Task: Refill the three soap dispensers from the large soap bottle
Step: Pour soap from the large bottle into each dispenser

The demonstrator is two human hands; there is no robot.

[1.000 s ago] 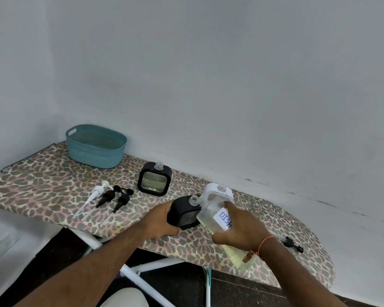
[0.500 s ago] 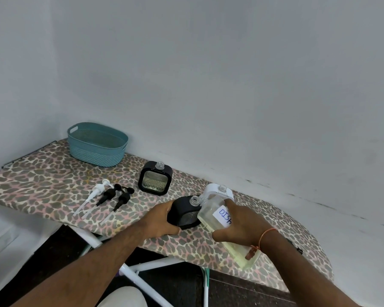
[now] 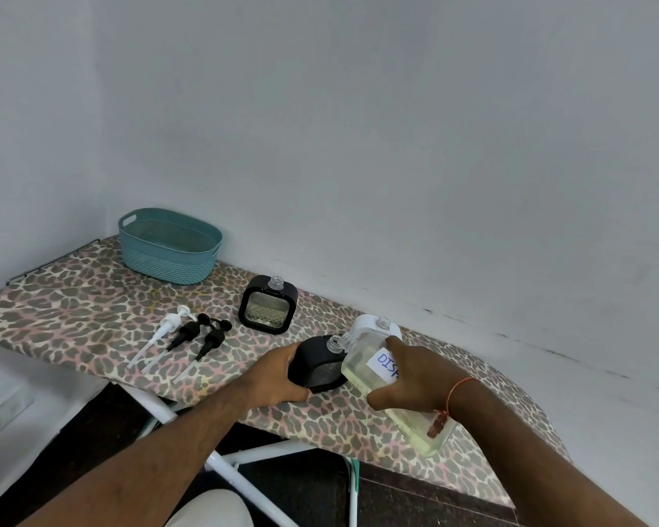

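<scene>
now the right hand (image 3: 415,374) grips the tilted bottle (image 3: 362,365) at the dispenser (image 3: 316,365) the left hand (image 3: 278,378) holds, seemingly pouring; next, steady alignment.

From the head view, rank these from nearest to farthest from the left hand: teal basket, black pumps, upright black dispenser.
From the left hand:
1. Black pumps, lying on the board to its left.
2. Upright black dispenser, standing behind it towards the wall; close to the pumps' range, but slightly farther.
3. Teal basket, at the far left end.
</scene>
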